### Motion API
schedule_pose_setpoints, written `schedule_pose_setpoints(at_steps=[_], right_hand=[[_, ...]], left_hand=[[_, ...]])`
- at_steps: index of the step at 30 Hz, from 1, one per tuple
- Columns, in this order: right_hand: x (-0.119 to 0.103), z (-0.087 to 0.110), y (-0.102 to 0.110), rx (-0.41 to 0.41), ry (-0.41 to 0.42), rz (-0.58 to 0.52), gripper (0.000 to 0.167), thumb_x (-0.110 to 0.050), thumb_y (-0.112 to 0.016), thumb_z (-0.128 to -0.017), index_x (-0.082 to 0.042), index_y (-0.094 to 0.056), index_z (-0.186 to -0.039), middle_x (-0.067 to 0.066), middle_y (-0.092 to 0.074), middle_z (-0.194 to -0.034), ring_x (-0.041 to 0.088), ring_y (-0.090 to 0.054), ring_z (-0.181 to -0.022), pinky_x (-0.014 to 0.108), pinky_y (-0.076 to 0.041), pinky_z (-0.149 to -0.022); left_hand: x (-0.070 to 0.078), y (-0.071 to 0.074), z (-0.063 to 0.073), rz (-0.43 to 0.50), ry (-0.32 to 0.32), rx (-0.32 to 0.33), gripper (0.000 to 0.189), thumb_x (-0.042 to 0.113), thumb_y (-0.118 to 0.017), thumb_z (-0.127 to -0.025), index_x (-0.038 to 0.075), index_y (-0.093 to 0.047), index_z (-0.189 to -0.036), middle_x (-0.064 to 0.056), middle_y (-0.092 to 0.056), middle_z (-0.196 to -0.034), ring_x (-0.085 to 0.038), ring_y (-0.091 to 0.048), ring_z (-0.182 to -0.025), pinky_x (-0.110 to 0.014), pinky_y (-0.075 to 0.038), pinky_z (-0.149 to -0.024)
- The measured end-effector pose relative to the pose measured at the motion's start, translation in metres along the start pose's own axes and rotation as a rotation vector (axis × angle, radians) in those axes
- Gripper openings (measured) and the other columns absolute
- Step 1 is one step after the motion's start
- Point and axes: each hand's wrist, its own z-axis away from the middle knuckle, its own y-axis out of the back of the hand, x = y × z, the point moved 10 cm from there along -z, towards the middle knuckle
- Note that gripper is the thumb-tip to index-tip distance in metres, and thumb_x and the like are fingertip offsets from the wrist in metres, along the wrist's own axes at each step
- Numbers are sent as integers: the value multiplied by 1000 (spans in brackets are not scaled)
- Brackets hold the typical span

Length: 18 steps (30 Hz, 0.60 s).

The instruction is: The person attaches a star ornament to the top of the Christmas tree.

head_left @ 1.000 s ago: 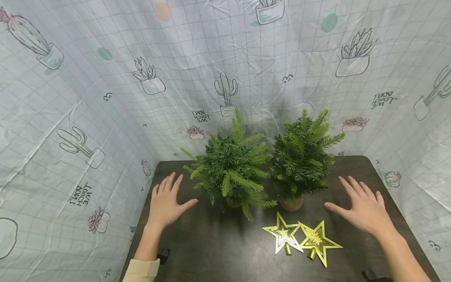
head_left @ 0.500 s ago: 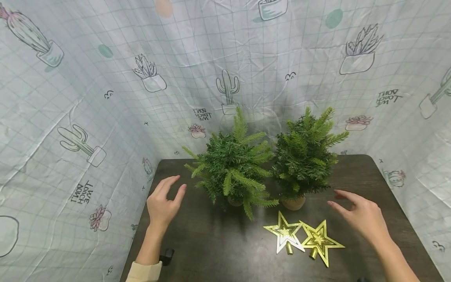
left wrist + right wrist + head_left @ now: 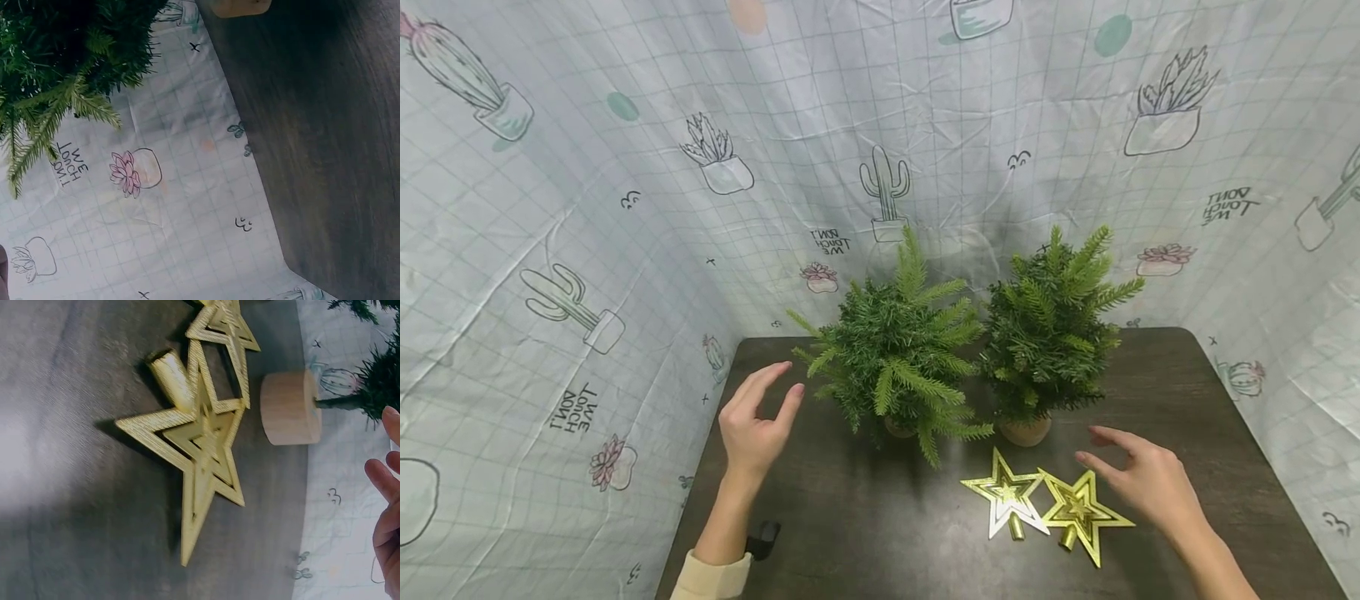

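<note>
Two small artificial Christmas trees stand at the back of the dark table: a bushy left tree point(image 3: 891, 358) and a narrower right tree point(image 3: 1048, 333) on a round wooden base point(image 3: 289, 407). In front of them lie two gold star tree toppers, the left star point(image 3: 1006, 493) touching or overlapping the right star point(image 3: 1078, 510) at one point. My left hand point(image 3: 754, 421) hovers left of the bushy tree, thumb and fingers apart, holding nothing. My right hand point(image 3: 1150, 475) hovers just right of the right star, thumb and fingertips slightly apart with nothing between them.
A patterned curtain point(image 3: 955, 150) with cactus prints hangs behind the table point(image 3: 850, 533) and along both sides. A small black object point(image 3: 763, 540) shows by the left wrist.
Both hands went from spread fingers to loosely bent ones. The right hand moved left and nearer, toward the right star. The left hand shifted slightly right. Trees and stars stayed in place.
</note>
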Motion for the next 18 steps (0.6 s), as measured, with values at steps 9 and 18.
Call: schedule_pose_setpoints(at_steps=[9,18], right_hand=[[-8,11,-24,-41,9,-27,51,-42,-85,-87,-9,-75,-124,7,-77,-108,4,-49,-58,31,-42,-55],[-7,25,-54,-108,-36,-61,52,-45,-83,-89,-8,-74,-125,5,-76,-106,7,-39,-53,29,-33,-51]], left_hand=[[31,-1,-21,59,8,26,28,4,-79,-84,-8,-76,-109,-22,-75,-104,2,-21,-53,-20,-23,-47],[24,-11,-21,101,25,10,33,1,-80,-82,-7,-75,-114,-21,-74,-111,13,-17,-57,-19,-22,-45]])
